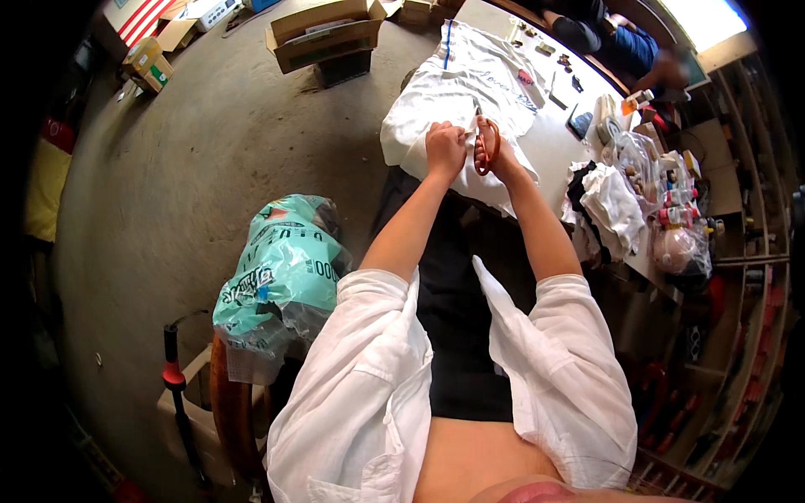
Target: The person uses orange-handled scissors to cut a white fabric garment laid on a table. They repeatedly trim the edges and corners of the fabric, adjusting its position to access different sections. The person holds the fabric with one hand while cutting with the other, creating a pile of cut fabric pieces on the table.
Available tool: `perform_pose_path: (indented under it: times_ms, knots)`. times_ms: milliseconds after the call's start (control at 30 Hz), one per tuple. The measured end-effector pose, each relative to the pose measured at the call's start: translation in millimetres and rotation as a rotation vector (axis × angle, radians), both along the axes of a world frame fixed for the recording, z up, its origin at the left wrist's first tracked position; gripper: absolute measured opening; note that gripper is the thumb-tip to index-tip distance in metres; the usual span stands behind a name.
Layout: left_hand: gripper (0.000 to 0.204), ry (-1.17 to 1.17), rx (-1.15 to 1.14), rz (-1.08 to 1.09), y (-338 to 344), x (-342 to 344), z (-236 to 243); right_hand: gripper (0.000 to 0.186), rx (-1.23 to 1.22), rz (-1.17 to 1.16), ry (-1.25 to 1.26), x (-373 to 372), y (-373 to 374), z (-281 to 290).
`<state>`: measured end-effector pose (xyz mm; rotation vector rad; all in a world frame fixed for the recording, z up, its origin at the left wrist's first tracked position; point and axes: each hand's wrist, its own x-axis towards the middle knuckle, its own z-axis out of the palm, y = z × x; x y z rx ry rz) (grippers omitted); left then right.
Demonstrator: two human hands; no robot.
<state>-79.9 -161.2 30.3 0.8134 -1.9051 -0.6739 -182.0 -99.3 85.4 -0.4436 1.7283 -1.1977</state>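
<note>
A white T-shirt [419, 109] with blue script and a small red print lies spread over the table's near end, partly hanging off its edge. My right hand [495, 155] is closed around the orange-red handles of a pair of scissors [489, 147]. Their blades point away from me, over the cloth. Just left of them, my left hand [447, 151] is closed on the shirt's fabric, pinching a bit of it near the blades. The fingertips of that hand are partly hidden.
A teal printed plastic bag [285, 251] sits at my left. Crumpled white and black cloth [608, 205] lies on the table [549, 130] to the right, beside plastic bags and bottles. A phone [579, 122] rests farther back. An open cardboard box [325, 38] stands beyond; another person [625, 42] is far right.
</note>
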Motion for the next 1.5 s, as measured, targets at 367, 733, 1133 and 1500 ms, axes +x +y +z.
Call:
perform_pose_path:
  times_ms: [367,733,1133,1500]
  knots:
    - [0.01,-0.037,0.0,-0.084,-0.4,-4.1,16.7,0.058,-0.125,-0.122,-0.364,-13.3,-6.7,-2.8]
    - [0.011,-0.058,-0.038,-0.048,-4.6,3.8,1.9,0.084,-0.175,0.116,-0.806,-33.3,3.0,17.9]
    - [0.014,-0.155,0.159,-0.184,-41.2,-2.3,-80.9,0.06,0.163,-0.043,0.464,-72.7,36.1,-3.6]
    - [0.029,-0.352,-0.027,-0.086,-38.8,14.5,-59.2,0.054,0.518,-0.494,0.962,-100.2,84.9,-53.1]
